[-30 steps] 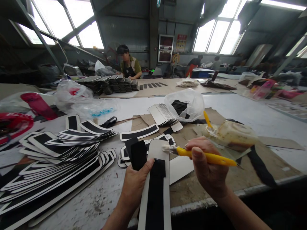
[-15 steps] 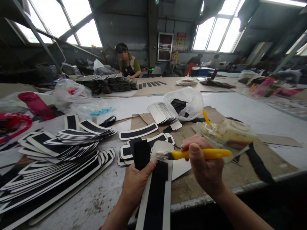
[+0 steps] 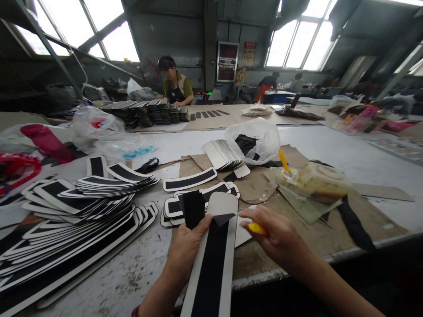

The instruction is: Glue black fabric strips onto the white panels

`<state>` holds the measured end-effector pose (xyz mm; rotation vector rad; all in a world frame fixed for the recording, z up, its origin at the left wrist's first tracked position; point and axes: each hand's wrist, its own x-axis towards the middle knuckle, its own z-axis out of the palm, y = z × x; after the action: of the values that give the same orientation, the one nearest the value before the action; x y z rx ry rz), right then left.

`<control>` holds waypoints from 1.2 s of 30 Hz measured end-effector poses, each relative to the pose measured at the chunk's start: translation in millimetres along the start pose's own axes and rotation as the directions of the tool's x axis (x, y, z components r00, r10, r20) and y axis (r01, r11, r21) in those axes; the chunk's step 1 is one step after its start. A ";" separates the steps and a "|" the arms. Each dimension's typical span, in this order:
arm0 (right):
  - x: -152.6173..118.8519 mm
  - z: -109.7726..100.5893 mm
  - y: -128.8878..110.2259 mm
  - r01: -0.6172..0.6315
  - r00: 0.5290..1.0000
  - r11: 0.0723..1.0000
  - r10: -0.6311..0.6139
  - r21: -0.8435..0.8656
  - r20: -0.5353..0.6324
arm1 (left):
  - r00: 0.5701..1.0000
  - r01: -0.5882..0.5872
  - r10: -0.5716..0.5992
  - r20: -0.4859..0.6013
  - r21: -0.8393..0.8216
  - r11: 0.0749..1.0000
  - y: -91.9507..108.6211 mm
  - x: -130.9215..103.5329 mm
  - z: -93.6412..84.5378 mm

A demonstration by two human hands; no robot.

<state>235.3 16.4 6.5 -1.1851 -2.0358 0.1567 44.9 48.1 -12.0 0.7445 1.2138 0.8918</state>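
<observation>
My left hand [image 3: 190, 246] is closed on the edge of a long pale strip [image 3: 224, 203] with a black band [image 3: 214, 259] down its middle. Dark cloth-like pieces [image 3: 193, 208] stick up from behind that thumb. At the band's upper end, a black flap [image 3: 224, 219] lies folded in a pointed shape. My right hand [image 3: 277, 233] is closed around a yellow-handled brush [image 3: 257, 228], with only part of the handle showing and its bristles hidden. The right fingertips pinch close to the flap's right corner; whether they touch it I cannot tell.
Fanned black-and-white strips [image 3: 99, 220] cover the left side. Ahead lie pale pieces [image 3: 223, 155] and a plastic bag [image 3: 253, 141]. A glue-smeared container [image 3: 317, 182] with another yellow handle [image 3: 283, 159] stands right. A co-worker [image 3: 175, 86] sits across the table.
My right hand has drawn the brush back off the strip's end and turned it in the grip. The black piece there is now folded into a pointed flap. My left hand keeps its hold.
</observation>
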 end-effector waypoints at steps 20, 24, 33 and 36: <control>20.8 35.8 9.4 -0.605 0.706 0.296 0.627 0.739 0.328 | 0.988 -0.001 0.021 0.150 -0.128 0.992 -2.4 -3.2 9.3; 27.4 37.7 11.2 -0.639 0.710 0.390 0.631 0.663 0.313 | 0.988 -0.042 0.058 0.145 -0.110 0.993 -2.9 -3.5 8.0; 28.0 45.3 0.6 -0.637 0.770 0.604 0.516 0.479 0.374 | 0.893 -0.186 0.028 -0.448 -0.312 0.932 12.9 4.7 -15.8; 17.3 53.1 -10.6 -0.696 0.695 0.585 0.401 0.417 0.597 | 0.791 -0.299 0.013 -0.611 -0.369 0.880 16.6 10.4 -28.2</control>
<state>187.8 37.6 -16.5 -1.3841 -1.6227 1.4450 15.5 65.5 -8.1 0.1750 1.4176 1.5713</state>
